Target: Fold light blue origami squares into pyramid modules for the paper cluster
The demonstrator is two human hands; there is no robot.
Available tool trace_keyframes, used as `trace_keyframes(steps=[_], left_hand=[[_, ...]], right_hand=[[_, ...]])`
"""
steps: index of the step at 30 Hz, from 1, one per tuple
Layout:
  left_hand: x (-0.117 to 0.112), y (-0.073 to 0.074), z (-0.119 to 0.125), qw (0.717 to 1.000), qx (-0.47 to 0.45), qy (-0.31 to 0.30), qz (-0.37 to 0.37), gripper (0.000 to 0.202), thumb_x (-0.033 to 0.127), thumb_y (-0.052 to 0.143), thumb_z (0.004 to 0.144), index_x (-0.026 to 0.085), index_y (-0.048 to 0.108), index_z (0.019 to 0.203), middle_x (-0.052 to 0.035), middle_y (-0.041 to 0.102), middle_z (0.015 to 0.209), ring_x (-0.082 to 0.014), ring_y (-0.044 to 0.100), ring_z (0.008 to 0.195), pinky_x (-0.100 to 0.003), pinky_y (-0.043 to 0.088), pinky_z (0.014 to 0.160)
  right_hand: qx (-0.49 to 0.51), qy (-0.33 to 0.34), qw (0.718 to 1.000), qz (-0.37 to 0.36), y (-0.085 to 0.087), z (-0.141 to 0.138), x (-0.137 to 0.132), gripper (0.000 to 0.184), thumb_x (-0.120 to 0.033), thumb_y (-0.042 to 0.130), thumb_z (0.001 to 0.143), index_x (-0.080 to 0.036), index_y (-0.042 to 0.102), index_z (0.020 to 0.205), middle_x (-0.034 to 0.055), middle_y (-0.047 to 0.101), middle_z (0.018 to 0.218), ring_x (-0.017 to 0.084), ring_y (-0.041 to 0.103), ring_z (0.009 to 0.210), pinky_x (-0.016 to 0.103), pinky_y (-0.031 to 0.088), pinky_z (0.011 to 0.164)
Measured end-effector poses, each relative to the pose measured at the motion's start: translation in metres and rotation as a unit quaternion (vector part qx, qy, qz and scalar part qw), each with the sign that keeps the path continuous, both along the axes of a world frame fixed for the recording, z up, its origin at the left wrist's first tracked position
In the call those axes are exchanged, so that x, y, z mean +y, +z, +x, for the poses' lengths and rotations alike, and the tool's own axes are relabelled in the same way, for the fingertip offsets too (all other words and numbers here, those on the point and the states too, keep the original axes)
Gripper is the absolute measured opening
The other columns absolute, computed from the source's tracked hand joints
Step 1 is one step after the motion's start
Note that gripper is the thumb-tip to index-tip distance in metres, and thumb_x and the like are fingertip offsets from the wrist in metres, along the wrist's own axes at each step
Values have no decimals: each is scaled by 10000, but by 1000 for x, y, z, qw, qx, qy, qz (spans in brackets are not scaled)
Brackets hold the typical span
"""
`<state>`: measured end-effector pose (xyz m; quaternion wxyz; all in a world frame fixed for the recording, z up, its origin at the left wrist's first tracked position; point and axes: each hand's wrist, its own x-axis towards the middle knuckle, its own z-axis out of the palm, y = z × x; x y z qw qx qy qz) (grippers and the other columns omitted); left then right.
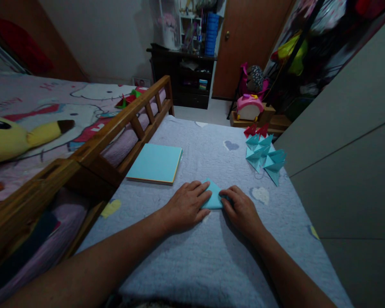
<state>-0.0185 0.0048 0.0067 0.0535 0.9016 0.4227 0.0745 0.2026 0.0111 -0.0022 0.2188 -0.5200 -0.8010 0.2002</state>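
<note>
A light blue sheet of origami paper [214, 196], folded into a small triangle-like shape, lies on the bedspread [192, 265] between my hands. My left hand [189, 204] rests flat across its left part, fingers stretched out and covering that side. At the right corner, my right hand [239, 208] pinches the paper between thumb and curled fingers. Up and to the left sits a square stack of origami paper [155, 163], light blue on top with an orange edge below. Several folded blue paper figures [265, 156] stand at the right, with red ones [256, 131] behind them.
A wooden bed rail [125, 132] runs along the left side, with a yellow plush toy [9, 139] on the bed beyond. Pale cabinet doors [346, 171] flank the right. A dark cabinet [170, 72] and a pink toy [249, 107] stand past the far edge.
</note>
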Motion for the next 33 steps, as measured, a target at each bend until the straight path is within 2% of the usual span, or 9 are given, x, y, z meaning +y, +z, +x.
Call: trace_keyframes(steps=[4, 10, 16, 28, 33], left_hand=[[3, 0, -2, 1000, -10, 0, -20, 459, 437, 565, 938, 199, 520, 1328, -112, 455, 1538, -317, 470, 1257, -456, 415, 1022], [4, -8, -3, 999, -19, 10, -28, 614, 459, 548, 940, 196, 398, 1474, -102, 418, 1572, -318, 416, 1329, -462, 360, 1085], [3, -8, -4, 1000, -15, 3, -27, 610, 475, 538, 948, 160, 442, 1462, -118, 433, 1562, -321, 415, 1341, -459, 356, 1090], [3, -8, -5, 1000, -14, 0, -17, 591, 476, 529, 949, 187, 441, 1457, -111, 446, 1553, -318, 431, 1324, -453, 365, 1074], [4, -7, -5, 1000, -14, 5, -21, 610, 483, 534, 951, 163, 440, 1462, -114, 439, 1560, -318, 423, 1333, -454, 360, 1087]], right_hand=[[2, 3, 1000, 1, -1, 1, 0, 200, -191, 508, 940, -188, 681, 1040, 67, 637, 950, 204, 628, 880, 339, 491, 828], [5, 2, 1000, 2, -1, 1, 0, 197, -186, 519, 932, -202, 687, 1033, 61, 643, 948, 198, 632, 872, 333, 490, 819], [7, 3, 1000, -5, 2, 0, -1, 193, -182, 521, 928, -195, 684, 1031, 65, 644, 949, 200, 635, 870, 333, 493, 816], [13, 4, 1000, -3, 1, 2, -1, 196, -184, 522, 928, -195, 686, 1036, 68, 647, 955, 209, 638, 889, 343, 501, 840], [18, 6, 1000, -4, 0, 2, -1, 201, -179, 522, 930, -181, 680, 1054, 75, 645, 969, 214, 635, 902, 349, 498, 845]])
